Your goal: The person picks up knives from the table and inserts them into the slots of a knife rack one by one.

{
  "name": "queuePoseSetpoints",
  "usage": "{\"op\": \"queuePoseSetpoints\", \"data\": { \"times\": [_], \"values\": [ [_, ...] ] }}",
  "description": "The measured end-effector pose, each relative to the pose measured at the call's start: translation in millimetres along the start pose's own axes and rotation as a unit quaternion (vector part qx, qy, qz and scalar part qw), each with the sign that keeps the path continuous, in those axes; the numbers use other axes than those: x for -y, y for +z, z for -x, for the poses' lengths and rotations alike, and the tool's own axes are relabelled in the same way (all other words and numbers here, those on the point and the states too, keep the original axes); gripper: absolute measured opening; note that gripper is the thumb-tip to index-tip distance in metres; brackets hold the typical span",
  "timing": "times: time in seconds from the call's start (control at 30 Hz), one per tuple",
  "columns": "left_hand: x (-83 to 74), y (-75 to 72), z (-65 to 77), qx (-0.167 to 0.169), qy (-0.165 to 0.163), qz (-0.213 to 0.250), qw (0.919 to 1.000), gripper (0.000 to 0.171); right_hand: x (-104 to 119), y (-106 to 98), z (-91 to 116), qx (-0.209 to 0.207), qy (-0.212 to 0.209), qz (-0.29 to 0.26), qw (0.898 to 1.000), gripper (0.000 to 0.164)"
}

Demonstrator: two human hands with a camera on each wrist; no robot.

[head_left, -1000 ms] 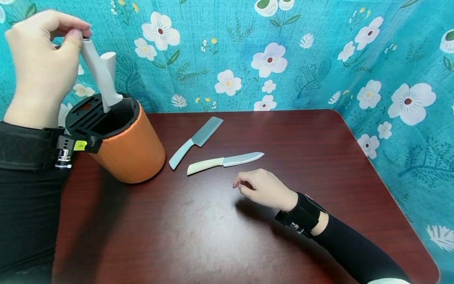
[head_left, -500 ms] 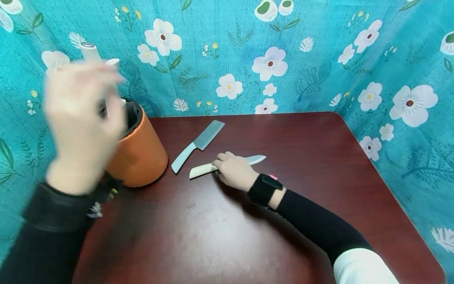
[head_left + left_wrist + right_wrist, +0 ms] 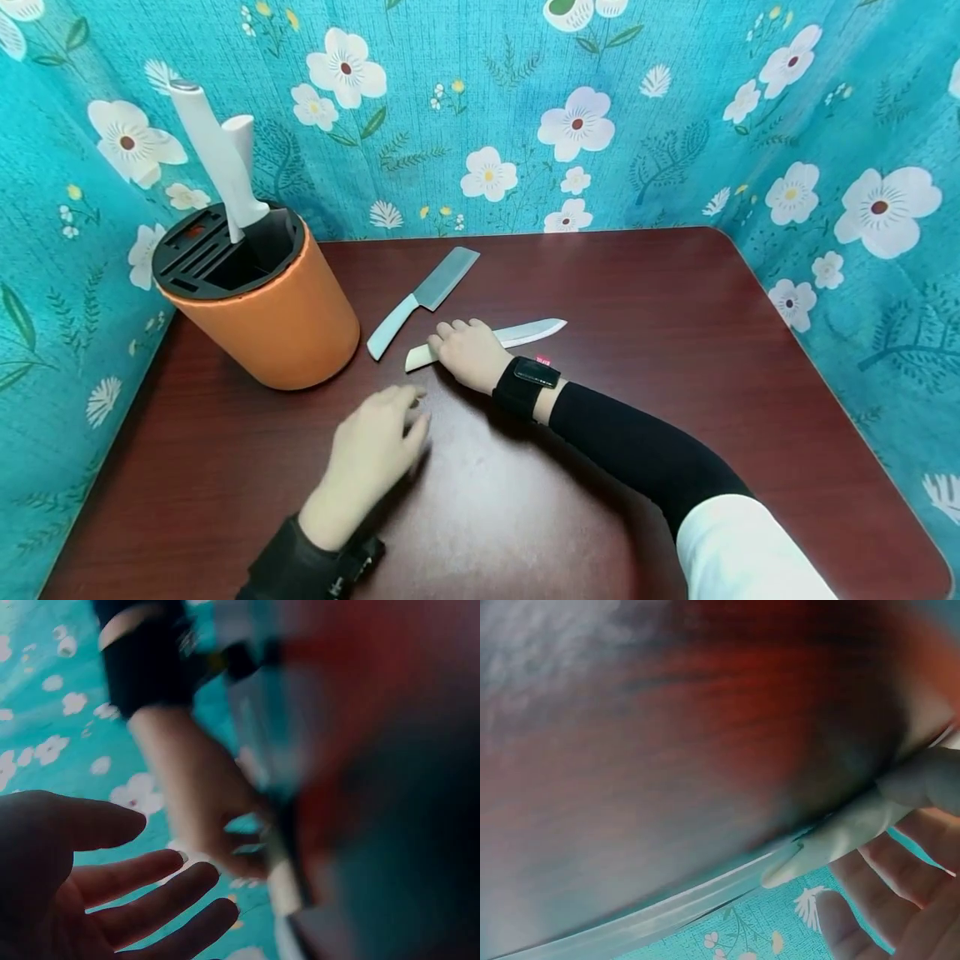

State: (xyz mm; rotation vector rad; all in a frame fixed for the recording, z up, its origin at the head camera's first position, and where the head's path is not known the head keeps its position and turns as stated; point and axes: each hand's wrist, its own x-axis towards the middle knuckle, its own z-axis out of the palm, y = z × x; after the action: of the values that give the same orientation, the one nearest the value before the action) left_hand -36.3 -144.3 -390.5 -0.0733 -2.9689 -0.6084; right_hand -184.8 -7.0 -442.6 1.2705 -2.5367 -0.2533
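My right hand [image 3: 472, 354] holds a knife with a cream handle [image 3: 420, 357] and a pale, pointed blade [image 3: 532, 332], which lies on the table. In the right wrist view, the thumb [image 3: 919, 780] is against the handle [image 3: 840, 836], with the fingers on its other side. My left hand [image 3: 375, 454] is over the table to the lower left, holding nothing, its fingers [image 3: 165, 900] spread apart in the left wrist view. Beyond the held knife lies a cleaver [image 3: 431, 296] with a pale blue handle, its blade pointing away to the right.
An orange cylindrical knife block [image 3: 292, 325] with a black slotted top [image 3: 195, 250] stands at the left. Two pale handles, one belonging to a longer tool [image 3: 213, 150], rise from its opening. A teal floral cloth [image 3: 420, 108] hangs behind the dark red table [image 3: 675, 333].
My left hand has let go of the pale handle in the block and come down right and nearer. My right hand has moved left and taken hold of the cream-handled knife.
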Motion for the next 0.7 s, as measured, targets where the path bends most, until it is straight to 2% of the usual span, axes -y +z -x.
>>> {"op": "queuePoseSetpoints", "data": {
  "times": [0.17,0.27,0.33,0.4,0.5,0.6,0.7],
  "values": [
    [-7.4,19.4,8.5,0.041,-0.021,0.013,0.9988,0.024,-4,-6,-1,0.015,-0.013,-0.008,1.000,0.009],
    [-7.5,22.4,9.1,0.051,-0.022,0.003,0.9985,0.024,-10,-11,0,0.003,-0.023,-0.017,1.000,0.008],
    [-6.2,19.8,7.5,0.048,-0.018,-0.002,0.9987,0.027,-15,-17,2,-0.019,-0.027,-0.024,0.999,0.008],
    [-5.0,14.0,4.6,0.020,-0.006,-0.004,0.9998,0.030,-21,-27,5,-0.044,-0.029,-0.038,0.998,0.012],
    [-5.7,1.4,-2.3,-0.062,0.011,0.011,0.9980,0.028,-28,-50,12,-0.083,-0.029,-0.073,0.993,0.020],
    [-10.0,-15.5,-10.6,-0.159,0.028,0.034,0.9862,0.029,-31,-77,23,-0.126,-0.027,-0.122,0.984,0.029],
    [-16.4,-35.8,-18.0,-0.221,0.050,0.060,0.9720,0.042,-31,-100,35,-0.173,-0.027,-0.164,0.971,0.037]
  ]
}}
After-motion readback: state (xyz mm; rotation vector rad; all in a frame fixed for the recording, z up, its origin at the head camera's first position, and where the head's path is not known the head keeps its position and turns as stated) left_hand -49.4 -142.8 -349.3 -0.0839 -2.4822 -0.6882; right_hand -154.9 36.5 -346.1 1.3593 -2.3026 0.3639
